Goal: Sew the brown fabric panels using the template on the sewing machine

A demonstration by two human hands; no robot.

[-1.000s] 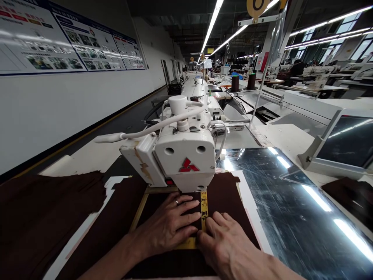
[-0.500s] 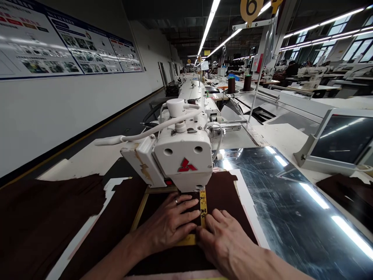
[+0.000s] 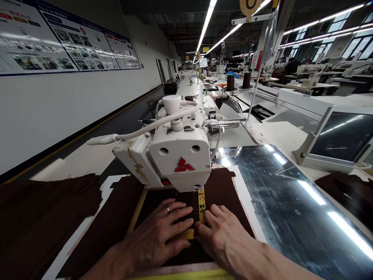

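Observation:
Both hands lie flat on dark brown fabric (image 3: 227,194) in front of a white sewing machine head (image 3: 177,155) with a red three-diamond mark. My left hand (image 3: 157,233), with a ring on one finger, presses the cloth inside a yellow frame (image 3: 201,204). My right hand (image 3: 224,237) rests beside it, fingertips touching the frame's yellow strip and the cloth. Neither hand grips anything; fingers are spread. The needle area under the machine head is hidden.
More brown fabric (image 3: 37,217) lies at the left and a piece (image 3: 346,190) at the right. A shiny metal plate (image 3: 291,206) covers the table to the right, with a tilted screen (image 3: 338,140) behind it. Two thread cones (image 3: 230,82) stand farther back.
Both hands have slid slightly nearer to me on the fabric, and the camera has tilted a little; the hands remain flat on the cloth.

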